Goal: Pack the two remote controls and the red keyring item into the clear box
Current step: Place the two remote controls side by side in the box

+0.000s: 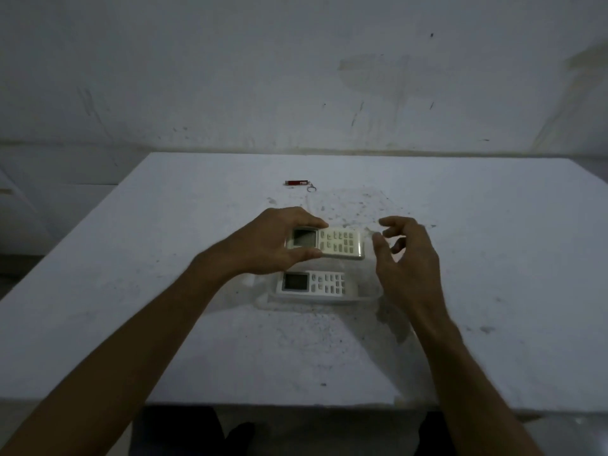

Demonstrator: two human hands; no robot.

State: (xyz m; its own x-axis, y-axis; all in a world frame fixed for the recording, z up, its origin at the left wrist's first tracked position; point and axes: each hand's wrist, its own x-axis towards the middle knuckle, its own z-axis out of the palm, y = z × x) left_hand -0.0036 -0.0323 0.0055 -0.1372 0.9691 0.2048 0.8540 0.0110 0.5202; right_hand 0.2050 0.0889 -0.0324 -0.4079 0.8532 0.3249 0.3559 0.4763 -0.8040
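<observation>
Head view: dim, looking down at both hands over the work area
Table: white, speckled with dark marks; carries every task item
Clear box: near the middle, hard to make out; rim faintly visible
Remote 1: lying flat, seemingly inside the clear box already; judged packed
Remote 2: gripped at its screen end by left hand; held above the box's far side; not yet set down
Right hand: loose, fingers spread, holding nothing; just beside remote 2's free end
Red keyring item: untouched, well beyond the box
Progress: roughly 1 of 3 packed; 2 left
</observation>
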